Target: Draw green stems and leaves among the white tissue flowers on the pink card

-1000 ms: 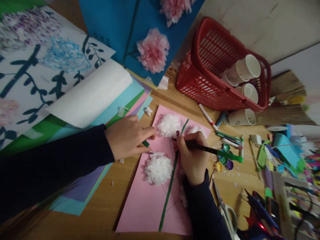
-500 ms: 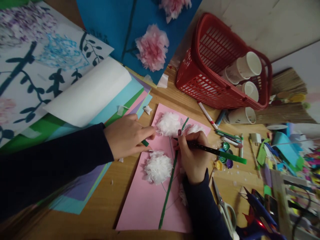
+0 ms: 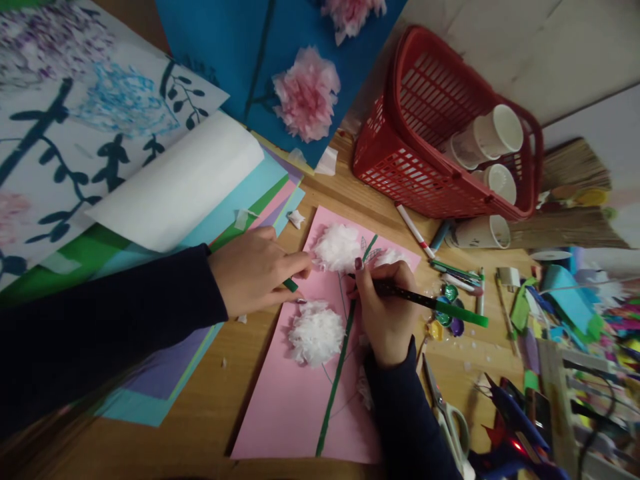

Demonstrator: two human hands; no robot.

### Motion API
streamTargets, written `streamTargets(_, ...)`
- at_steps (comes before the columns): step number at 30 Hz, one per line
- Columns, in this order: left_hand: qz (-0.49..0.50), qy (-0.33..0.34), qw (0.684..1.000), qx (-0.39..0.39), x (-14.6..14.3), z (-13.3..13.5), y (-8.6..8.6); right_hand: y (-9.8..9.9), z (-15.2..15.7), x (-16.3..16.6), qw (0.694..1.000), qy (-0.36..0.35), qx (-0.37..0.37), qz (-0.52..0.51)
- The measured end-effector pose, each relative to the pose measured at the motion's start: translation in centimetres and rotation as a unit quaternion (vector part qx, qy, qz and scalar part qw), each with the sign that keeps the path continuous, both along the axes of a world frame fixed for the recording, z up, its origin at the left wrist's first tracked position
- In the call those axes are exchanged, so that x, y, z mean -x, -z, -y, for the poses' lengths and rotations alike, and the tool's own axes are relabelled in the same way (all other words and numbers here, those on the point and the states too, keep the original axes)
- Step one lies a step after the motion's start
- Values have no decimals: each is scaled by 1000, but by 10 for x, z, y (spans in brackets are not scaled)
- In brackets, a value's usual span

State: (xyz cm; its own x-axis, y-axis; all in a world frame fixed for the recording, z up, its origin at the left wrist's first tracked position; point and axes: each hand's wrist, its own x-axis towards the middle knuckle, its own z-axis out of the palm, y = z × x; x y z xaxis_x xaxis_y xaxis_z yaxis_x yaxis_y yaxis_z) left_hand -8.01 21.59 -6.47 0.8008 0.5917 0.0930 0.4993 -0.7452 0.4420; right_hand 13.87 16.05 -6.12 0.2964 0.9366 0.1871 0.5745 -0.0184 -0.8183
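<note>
A pink sheet [image 3: 290, 407] lies on the wooden table with two white tissue flowers, one upper [image 3: 337, 247] and one lower [image 3: 316, 332], and a green paper stem [image 3: 336, 373]. My right hand [image 3: 387, 313] is closed round a black pen with a green end [image 3: 430, 303], its tip on the sheet beside the stem. My left hand [image 3: 255, 272] rests on the sheet's left edge, fingers curled, with a small green piece [image 3: 291, 285] showing between them.
A red basket [image 3: 425, 127] with white paper cups lies tipped at the back right. Stacked coloured papers [image 3: 165, 373] and painted sheets fill the left. Blue card with pink flowers [image 3: 306, 93] sits behind. Scissors [image 3: 447, 413], markers and paper scraps crowd the right.
Almost nothing has moved. The pen's green end has swung slightly as my right hand works on the pink sheet; my left hand stays put.
</note>
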Motion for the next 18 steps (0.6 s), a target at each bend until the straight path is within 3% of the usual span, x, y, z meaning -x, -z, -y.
streamTargets(18, -9, 10, 1000, 1, 2, 0, -8, -2, 0, 2, 999, 17, 17, -25)
